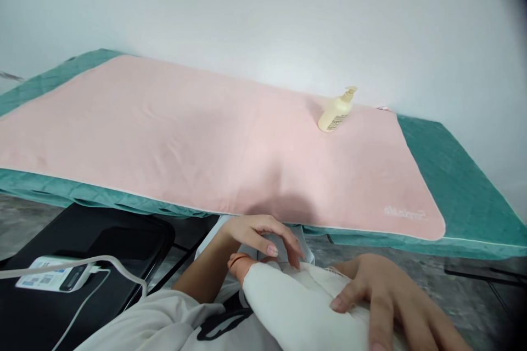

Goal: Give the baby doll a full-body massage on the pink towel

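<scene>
A bundle wrapped in white cloth (304, 299) lies across my lap, its upper left end ending in a smooth orange-brown piece (240, 267). What the cloth covers is hidden. My left hand (265, 233) arches over the bundle's far edge, fingers loosely bent and apart, with fingertips close to the cloth. From the lower right, my right hand (391, 299) grips the bundle; its fingers press on top, and part of the hand passes behind the cloth's far edge. Beyond both hands, a pale yellow pump bottle (334, 113) stands on a pink mat (197, 120).
The pink mat covers most of a long table with a green quilted cover (453, 175), set against a white wall (247, 11). At lower left, a white power bank (53, 274) with cables (119, 260) rests on a black chair (111, 236). Grey floor shows below.
</scene>
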`<state>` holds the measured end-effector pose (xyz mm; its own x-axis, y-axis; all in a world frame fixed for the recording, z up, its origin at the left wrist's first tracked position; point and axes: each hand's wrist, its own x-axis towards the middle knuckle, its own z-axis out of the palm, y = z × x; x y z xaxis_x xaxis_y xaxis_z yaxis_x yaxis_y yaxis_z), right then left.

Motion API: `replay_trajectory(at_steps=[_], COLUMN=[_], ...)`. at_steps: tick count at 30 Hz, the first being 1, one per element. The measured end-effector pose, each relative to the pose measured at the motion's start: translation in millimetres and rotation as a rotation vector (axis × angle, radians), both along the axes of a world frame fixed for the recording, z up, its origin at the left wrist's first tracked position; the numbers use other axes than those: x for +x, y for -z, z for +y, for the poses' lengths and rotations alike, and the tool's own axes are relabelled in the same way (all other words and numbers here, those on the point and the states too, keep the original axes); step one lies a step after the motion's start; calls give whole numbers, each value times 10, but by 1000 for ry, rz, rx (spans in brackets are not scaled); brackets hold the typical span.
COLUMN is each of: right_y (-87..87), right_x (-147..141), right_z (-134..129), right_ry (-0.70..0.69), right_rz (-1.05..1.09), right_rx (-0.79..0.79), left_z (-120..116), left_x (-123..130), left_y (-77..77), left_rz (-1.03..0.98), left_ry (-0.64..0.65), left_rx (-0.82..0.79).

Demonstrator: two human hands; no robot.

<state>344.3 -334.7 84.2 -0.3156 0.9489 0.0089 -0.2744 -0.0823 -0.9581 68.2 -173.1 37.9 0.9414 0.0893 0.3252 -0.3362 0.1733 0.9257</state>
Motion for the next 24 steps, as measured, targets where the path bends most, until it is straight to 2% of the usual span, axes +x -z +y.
replay_trajectory(at_steps=[2,7,11,15,19,21,24], right_y=[3,-14,-7,92,202,203,103], right_x=[8,50,70,125,200,204,146], right_z=[31,67,134,526,949,942,646], right_ry=[13,-86,-80,-32,6,-24,-132], right_rz=[0,-34,-86,-96,-133,-128,-105], right_rx=[-13,-82,-121,-80,-95,-110,-131], left_z=[2,12,23,33,41,44,51], left_x=[-2,1,4,6,11,16,23], left_y=[-1,-17,-76,-151,-161,-154,-155], left_rz=[4,37,24,8,13,12,17], left_ry=[-4,4,-6,-7,-4,3,13], left_rx=[0,19,64,134,168,188,209])
